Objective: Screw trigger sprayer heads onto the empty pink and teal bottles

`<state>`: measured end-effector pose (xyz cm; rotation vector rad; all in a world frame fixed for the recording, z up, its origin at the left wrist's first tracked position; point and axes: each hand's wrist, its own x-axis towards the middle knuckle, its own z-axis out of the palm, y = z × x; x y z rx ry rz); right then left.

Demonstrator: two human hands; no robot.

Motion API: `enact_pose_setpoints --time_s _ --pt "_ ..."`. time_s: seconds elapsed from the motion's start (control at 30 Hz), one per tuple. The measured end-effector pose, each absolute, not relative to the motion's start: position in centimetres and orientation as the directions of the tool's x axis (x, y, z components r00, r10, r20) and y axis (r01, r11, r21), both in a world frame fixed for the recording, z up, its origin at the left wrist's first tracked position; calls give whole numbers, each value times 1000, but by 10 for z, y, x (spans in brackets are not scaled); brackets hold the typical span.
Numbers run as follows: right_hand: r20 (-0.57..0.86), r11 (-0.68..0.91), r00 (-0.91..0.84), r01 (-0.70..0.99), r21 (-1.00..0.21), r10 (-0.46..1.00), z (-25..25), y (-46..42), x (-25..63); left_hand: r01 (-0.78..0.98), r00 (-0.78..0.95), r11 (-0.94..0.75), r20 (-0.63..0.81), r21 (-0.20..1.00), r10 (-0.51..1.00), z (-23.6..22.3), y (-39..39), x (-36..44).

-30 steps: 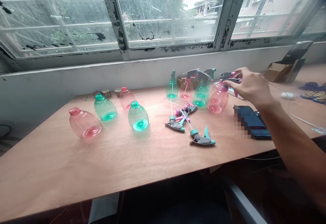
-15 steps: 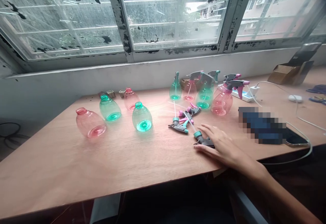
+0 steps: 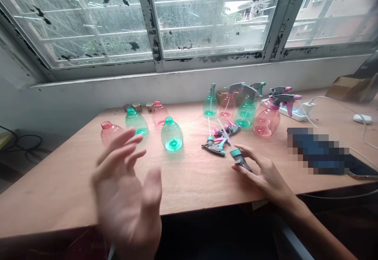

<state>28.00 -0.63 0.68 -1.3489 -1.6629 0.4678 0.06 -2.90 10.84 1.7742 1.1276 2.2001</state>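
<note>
My right hand (image 3: 261,170) grips a grey spray head with a teal collar (image 3: 238,157), its dip tube slanting up and back over the wooden table (image 3: 191,177). My left hand (image 3: 126,191) is raised in front of me, blurred, palm open with fingers spread, holding nothing; it partly hides a pink bottle (image 3: 108,130). Nearest it stands a headless teal bottle (image 3: 171,134), with another teal bottle (image 3: 136,121) and a pink one (image 3: 159,113) further back. More loose spray heads (image 3: 220,140) lie next to my right hand.
Several assembled spray bottles (image 3: 245,108) stand at the back right near a white power strip (image 3: 297,112). A phone (image 3: 323,153) with a cable lies right of my hand. A cardboard box (image 3: 351,86) and a mouse (image 3: 362,118) sit far right. Windows run behind the table.
My right hand left the pink assembled bottle, came down to the near spray head and closed on it. My left hand has risen into view, open. The camera turned left.
</note>
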Motion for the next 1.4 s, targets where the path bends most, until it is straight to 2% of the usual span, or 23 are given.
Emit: enact_pose_setpoints --time_s 0.03,0.1,0.17,0.2,0.3,0.37,0.4,0.5,0.67,0.97,1.13,1.4 --pt "377 319 27 477 -819 926 7 -8 277 341 -318 -679 759 651 568 103 -18 -4" --pt "320 298 37 275 -914 947 5 -10 271 383 -344 -468 593 796 728 92 5 -13" --pt "288 284 45 81 -955 956 1 -10 267 501 -289 -206 386 841 876 85 27 -19" --pt "276 277 47 -7 -961 960 -1 -9 265 569 -261 -138 337 811 904 84 36 -20" --pt "200 207 57 -214 -955 978 -4 -6 262 776 -87 -79 229 626 969 88 59 -11" --pt "124 141 76 -293 -946 989 -4 -5 261 858 -85 -24 187 512 979 90 70 -1" --pt "90 113 86 -318 -941 992 -3 -5 261 870 -89 -12 180 494 980 89 73 5" --pt "34 74 112 -374 -925 993 0 -6 263 880 -93 -1 173 475 981 76 74 17" --pt "7 74 163 -409 -909 987 2 -5 263 881 14 -93 172 464 985 56 55 29" --pt "-6 112 258 -442 -890 966 4 -5 263 823 175 -256 201 508 964 105 86 53" --pt "-12 137 298 -474 -870 955 2 -4 269 815 248 -303 176 495 953 104 99 60" --pt "16 142 284 -428 -892 959 2 -7 270 838 217 -344 319 424 922 77 38 25"
